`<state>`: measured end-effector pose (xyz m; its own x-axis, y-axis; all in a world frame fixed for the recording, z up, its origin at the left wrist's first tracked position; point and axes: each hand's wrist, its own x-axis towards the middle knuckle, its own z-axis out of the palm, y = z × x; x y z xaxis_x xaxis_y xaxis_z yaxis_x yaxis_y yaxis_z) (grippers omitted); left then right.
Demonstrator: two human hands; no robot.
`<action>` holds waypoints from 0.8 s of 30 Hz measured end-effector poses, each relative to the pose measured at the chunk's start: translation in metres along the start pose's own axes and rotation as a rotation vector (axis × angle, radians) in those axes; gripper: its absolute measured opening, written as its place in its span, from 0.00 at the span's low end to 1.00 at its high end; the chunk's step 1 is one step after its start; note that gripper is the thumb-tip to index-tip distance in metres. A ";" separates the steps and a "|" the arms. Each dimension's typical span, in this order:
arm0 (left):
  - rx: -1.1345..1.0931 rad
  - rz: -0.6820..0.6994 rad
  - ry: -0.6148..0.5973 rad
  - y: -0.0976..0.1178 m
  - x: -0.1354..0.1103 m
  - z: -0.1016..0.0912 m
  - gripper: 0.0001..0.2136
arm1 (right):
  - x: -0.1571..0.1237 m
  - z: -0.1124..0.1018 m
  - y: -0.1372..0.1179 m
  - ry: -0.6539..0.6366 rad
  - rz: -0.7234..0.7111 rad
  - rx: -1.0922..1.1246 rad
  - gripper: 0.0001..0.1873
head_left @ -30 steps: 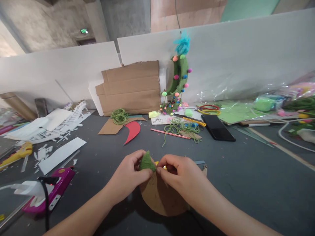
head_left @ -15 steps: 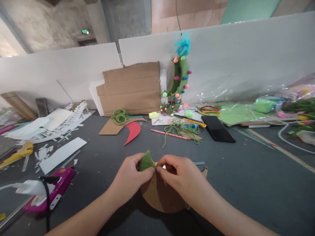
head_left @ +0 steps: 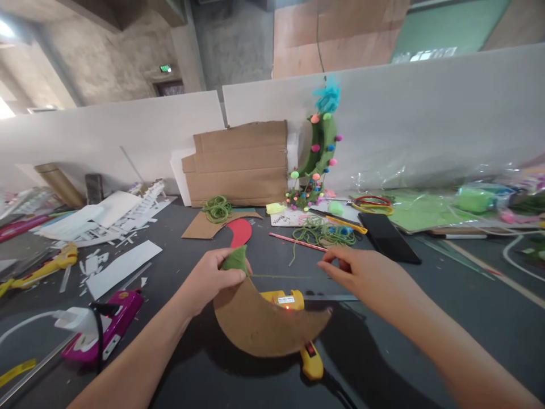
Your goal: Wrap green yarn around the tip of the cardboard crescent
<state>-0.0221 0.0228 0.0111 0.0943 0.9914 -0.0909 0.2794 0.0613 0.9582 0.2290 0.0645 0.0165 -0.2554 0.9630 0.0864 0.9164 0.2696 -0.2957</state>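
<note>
My left hand is closed on the upper left end of a brown cardboard crescent, where green yarn is wound around its tip. A thin strand of the yarn stretches rightward from there toward my right hand. The right thumb and fingertips are pinched together at the strand's far end. Beneath the crescent lies a yellow glue gun, partly hidden, with a small red light glowing on it.
Behind stands a green crescent ornament with pom-poms. A red crescent, a yarn bundle, loose yarn, a striped pencil and a black phone lie beyond my hands. At left is a magenta power strip.
My right hand has moved away to the right, drawing the yarn strand out straight. The left hand shifted slightly left with the crescent, uncovering more of it and the glue gun.
</note>
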 end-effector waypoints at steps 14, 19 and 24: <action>0.094 0.091 -0.212 0.002 -0.017 0.034 0.03 | -0.036 0.023 -0.053 -0.466 -0.155 0.919 0.03; 0.051 0.099 -0.222 0.001 -0.015 0.032 0.03 | -0.032 0.022 -0.049 -0.466 -0.096 0.887 0.04; 0.022 0.130 -0.239 0.002 -0.016 0.031 0.03 | -0.034 0.022 -0.047 -0.522 -0.049 0.995 0.05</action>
<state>0.0067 0.0036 0.0064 0.3528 0.9352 -0.0316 0.2705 -0.0696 0.9602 0.1881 0.0190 0.0069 -0.5957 0.7722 -0.2212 0.3078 -0.0349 -0.9508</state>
